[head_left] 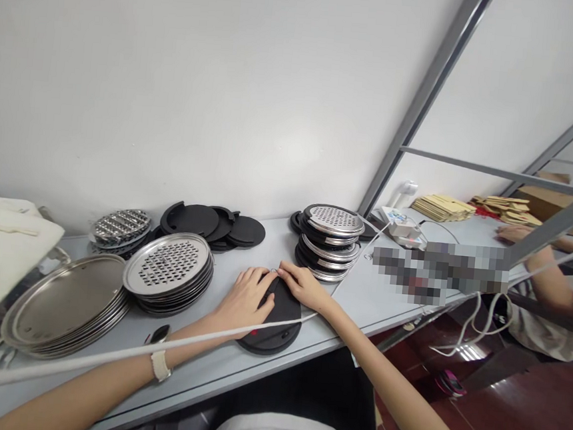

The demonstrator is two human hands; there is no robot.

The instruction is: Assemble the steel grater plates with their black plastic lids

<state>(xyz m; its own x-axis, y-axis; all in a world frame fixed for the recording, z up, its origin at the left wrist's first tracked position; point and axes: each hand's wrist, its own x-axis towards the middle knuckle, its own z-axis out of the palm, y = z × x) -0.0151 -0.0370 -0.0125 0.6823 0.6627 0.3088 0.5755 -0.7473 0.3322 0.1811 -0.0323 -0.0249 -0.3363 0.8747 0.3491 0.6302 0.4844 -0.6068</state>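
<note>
A round black disc (276, 331) lies on the table in front of me, with a small red spot near its front edge. My left hand (246, 298) rests over its left side, fingers bent over the far rim and thumb on top. From the right, my right hand (303, 287) reaches to the same far edge, its fingertips pressed together close to my left fingers. Something thin and small shows between the two sets of fingertips, too fine to name. Just behind the right hand stands a pile of round metal graters with black rims (331, 246).
Stacked perforated metal plates (169, 265) and round metal trays (65, 303) stand left, near black discs (247, 232). A white cable (154, 347) crosses over my left forearm. Metal frame bars (427, 100) rise at right; beyond them are wooden pieces (442, 207) and another person's arm (547, 271).
</note>
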